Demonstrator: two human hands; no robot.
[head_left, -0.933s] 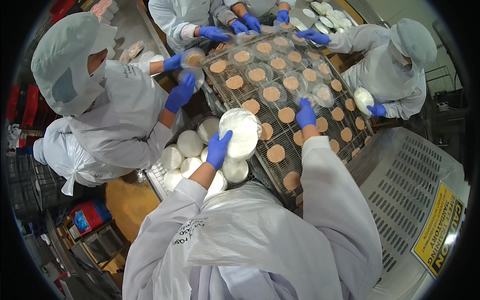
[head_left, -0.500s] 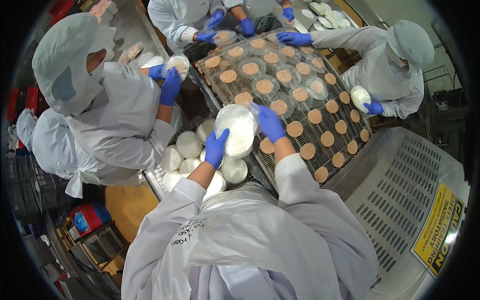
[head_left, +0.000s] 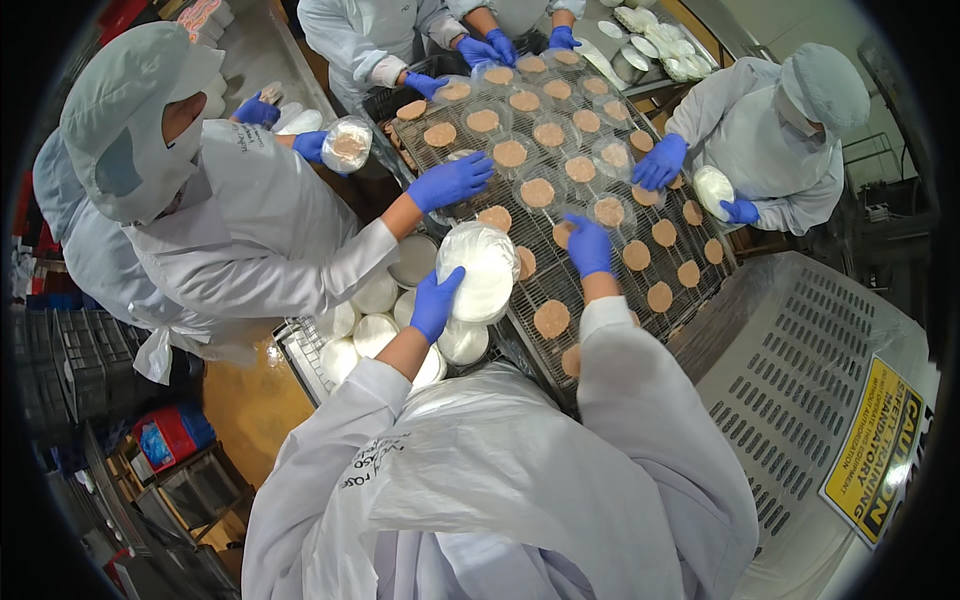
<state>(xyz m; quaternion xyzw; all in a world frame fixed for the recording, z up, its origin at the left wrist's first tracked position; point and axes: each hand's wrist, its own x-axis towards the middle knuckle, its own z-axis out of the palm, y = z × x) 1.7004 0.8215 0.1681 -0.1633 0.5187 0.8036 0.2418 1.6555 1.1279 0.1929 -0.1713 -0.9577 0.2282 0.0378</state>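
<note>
My left hand (head_left: 437,303), in a blue glove, is closed on the edge of a thick stack of round, whitish film sheets (head_left: 480,268), held beside the belt's near left edge. My right hand (head_left: 588,245), also gloved, reaches over the wire mesh belt (head_left: 592,305) with its fingers stretched out above a flat pinkish patty (head_left: 562,236) that it partly covers. Just beyond it lies another round patty (head_left: 608,211) with a clear round film about it. Whether a film is under my right fingers is hidden.
Several round stacks of white sheets (head_left: 374,335) stand left of the belt. A co-worker's gloved hand (head_left: 455,182) crosses the belt's left side; another person's hand (head_left: 660,163) is over its right side. A slotted metal guard (head_left: 790,390) rises at right.
My right hand has moved right, from beside the film stack to over a patty. The patties have shifted slightly toward me. The left co-worker's hand has come over the belt.
</note>
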